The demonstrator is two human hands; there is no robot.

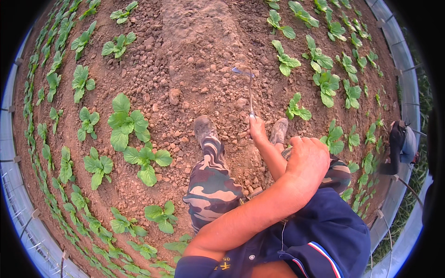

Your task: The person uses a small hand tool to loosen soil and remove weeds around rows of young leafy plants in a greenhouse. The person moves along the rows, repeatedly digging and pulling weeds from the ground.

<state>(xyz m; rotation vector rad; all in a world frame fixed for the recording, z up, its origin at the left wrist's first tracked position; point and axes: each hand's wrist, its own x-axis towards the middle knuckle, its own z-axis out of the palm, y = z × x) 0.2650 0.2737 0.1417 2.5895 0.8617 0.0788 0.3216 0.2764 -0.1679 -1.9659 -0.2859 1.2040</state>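
My right hand (256, 128) grips a hand hoe by its pale handle just below the metal neck. The hoe's thin bent neck (250, 93) runs forward to a flat blade (242, 71) at the cloddy soil. My left forearm crosses in front of my body from the lower left. My left hand (309, 153) is curled above my right knee, overlapping my right forearm in the view; whether it holds anything is hidden. The nearest plant on the right, a leafy green seedling (297, 108), grows beyond my right shoe (278, 130). My left shoe (205, 128) rests on the soil.
Rows of leafy seedlings (128, 123) stand on both sides. Between them runs a strip of bare, crumbly soil (198, 31). Plastic sheeting (410, 80) borders the right edge, with more sheeting (21, 194) at left. Another person (399, 146) is at the far right.
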